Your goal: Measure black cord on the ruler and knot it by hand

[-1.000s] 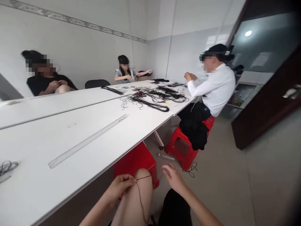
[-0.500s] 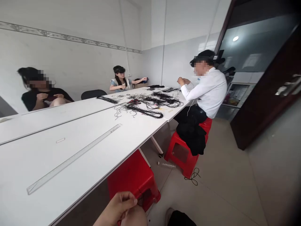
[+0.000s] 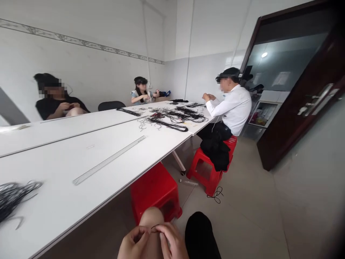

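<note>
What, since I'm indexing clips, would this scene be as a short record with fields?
Left hand: fingers bent, close to a dark cord; grip unclear
Right hand: seems to pinch that cord
White table: clear ruler; black cords at near left, more farther along
Seat: red stool just beyond a bare knee
Others: person in black, person at far end, person in white shirt

Your left hand and right hand meet above your bare knee, a thin dark cord at your right fingertips; whether your left grips it too is unclear. Beside you, a clear ruler and black cord bundles lie on the white table, where three co-workers sit, one in a white shirt on a red stool.
</note>
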Motion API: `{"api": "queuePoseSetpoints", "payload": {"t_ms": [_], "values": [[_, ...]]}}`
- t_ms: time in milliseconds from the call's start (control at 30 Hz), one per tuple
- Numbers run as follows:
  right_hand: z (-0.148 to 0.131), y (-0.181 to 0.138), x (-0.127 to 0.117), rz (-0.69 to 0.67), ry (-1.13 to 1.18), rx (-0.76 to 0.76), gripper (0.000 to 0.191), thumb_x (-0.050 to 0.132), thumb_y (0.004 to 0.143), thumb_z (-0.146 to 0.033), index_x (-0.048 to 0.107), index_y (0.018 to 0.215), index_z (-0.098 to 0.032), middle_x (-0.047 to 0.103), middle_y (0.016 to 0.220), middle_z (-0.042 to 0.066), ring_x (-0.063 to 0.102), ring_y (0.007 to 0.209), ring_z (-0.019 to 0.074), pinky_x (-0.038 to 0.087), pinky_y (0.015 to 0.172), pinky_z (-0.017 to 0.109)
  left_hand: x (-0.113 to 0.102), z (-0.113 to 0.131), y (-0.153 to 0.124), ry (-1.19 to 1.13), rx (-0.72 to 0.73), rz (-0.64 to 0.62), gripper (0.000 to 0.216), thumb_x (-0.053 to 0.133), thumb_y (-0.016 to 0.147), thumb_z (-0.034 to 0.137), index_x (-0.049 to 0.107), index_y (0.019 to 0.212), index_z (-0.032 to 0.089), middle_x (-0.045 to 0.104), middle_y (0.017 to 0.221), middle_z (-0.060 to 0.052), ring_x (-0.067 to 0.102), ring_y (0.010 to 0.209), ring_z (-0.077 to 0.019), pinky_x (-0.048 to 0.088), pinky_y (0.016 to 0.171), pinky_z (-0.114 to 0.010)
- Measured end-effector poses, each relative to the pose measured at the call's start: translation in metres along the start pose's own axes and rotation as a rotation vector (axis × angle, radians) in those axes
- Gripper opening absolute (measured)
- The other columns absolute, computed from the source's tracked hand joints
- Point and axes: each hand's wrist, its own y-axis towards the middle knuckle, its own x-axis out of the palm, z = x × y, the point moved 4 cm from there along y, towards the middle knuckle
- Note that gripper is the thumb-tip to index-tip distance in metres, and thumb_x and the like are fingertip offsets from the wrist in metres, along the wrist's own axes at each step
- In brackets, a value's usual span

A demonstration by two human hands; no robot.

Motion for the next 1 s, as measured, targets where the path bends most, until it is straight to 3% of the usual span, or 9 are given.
{"api": "queuePoseSetpoints", "payload": {"t_ms": [100, 267, 433, 633, 733, 867, 933, 1000], "values": [[-0.015, -0.013, 0.010, 0.005, -0.042, -0.047, 0.035, 0.034, 0.093, -0.017, 0.056, 0.118, -0.025, 0.065, 0.109, 0.009, 0.063, 0.099, 0.0221, 0.056, 0.084, 0.037, -0.002, -0.010, -0.019, -0.076, -0.002, 0.091, 0.043, 0.067, 0.060, 0.060, 0.070, 0.067, 0.017, 0.069, 0.073, -0.006, 0.060, 0.076, -0.0242, 0.045, 0.069, -0.027], [-0.004, -0.042, 0.003, -0.089, -0.094, -0.085, 0.048, 0.035, 0.094, -0.016, 0.037, 0.141, -0.025, 0.047, 0.139, 0.008, 0.044, 0.128, 0.0242, 0.046, 0.102, 0.044, 0.003, -0.016, -0.030, -0.199, -0.044, 0.121, 0.037, 0.070, 0.061, 0.052, 0.069, 0.067, 0.015, 0.066, 0.071, -0.005, 0.056, 0.068, -0.0183, 0.042, 0.062, -0.024], [0.001, -0.047, -0.002, -0.065, -0.137, 0.018, 0.050, 0.034, 0.097, -0.021, 0.026, 0.146, -0.026, 0.038, 0.146, 0.007, 0.034, 0.135, 0.0254, 0.042, 0.104, 0.050, 0.016, -0.019, -0.031, -0.286, -0.090, 0.065, 0.032, 0.073, 0.062, 0.047, 0.067, 0.065, 0.015, 0.061, 0.063, -0.001, 0.047, 0.056, -0.0112, 0.036, 0.054, -0.021], [-0.012, -0.053, 0.003, -0.087, -0.266, -0.001, 0.055, 0.035, 0.097, -0.025, 0.015, 0.149, -0.023, 0.028, 0.151, 0.009, 0.029, 0.137, 0.0271, 0.042, 0.104, 0.048, 0.020, -0.017, -0.030, -0.281, -0.135, 0.035, 0.034, 0.075, 0.060, 0.047, 0.069, 0.069, 0.016, 0.051, 0.049, 0.003, 0.039, 0.046, -0.0086, 0.029, 0.047, -0.022], [-0.014, -0.059, -0.001, -0.051, -0.311, 0.009, 0.051, 0.037, 0.096, -0.028, 0.026, 0.145, -0.022, 0.035, 0.147, 0.011, 0.037, 0.132, 0.0287, 0.044, 0.101, 0.048, 0.019, -0.016, -0.029, -0.297, -0.133, 0.030, 0.032, 0.075, 0.060, 0.046, 0.069, 0.069, 0.016, 0.050, 0.047, 0.004, 0.039, 0.046, -0.0087, 0.029, 0.048, -0.022], [-0.011, -0.057, -0.011, -0.030, -0.303, 0.059, 0.032, 0.037, 0.095, -0.028, 0.052, 0.122, -0.022, 0.059, 0.115, 0.011, 0.056, 0.107, 0.0269, 0.047, 0.089, 0.047, 0.021, -0.018, -0.031, -0.315, -0.134, 0.022, 0.029, 0.075, 0.061, 0.044, 0.068, 0.067, 0.016, 0.051, 0.049, 0.004, 0.041, 0.048, -0.0084, 0.032, 0.050, -0.021], [-0.011, -0.051, -0.015, -0.022, -0.279, 0.093, 0.028, 0.035, 0.096, -0.028, 0.055, 0.115, -0.022, 0.061, 0.105, 0.009, 0.057, 0.099, 0.0252, 0.048, 0.085, 0.045, 0.022, -0.020, -0.033, -0.315, -0.123, 0.020, 0.029, 0.075, 0.061, 0.044, 0.067, 0.066, 0.016, 0.055, 0.053, 0.003, 0.044, 0.052, -0.0091, 0.034, 0.053, -0.021], [-0.014, -0.046, -0.017, 0.006, -0.260, 0.106, 0.031, 0.033, 0.096, -0.027, 0.054, 0.119, -0.023, 0.060, 0.109, 0.010, 0.056, 0.101, 0.0247, 0.047, 0.086, 0.044, 0.023, -0.022, -0.035, -0.309, -0.100, 0.011, 0.030, 0.075, 0.061, 0.044, 0.068, 0.067, 0.016, 0.060, 0.060, 0.001, 0.048, 0.057, -0.0102, 0.036, 0.056, -0.021]]}}
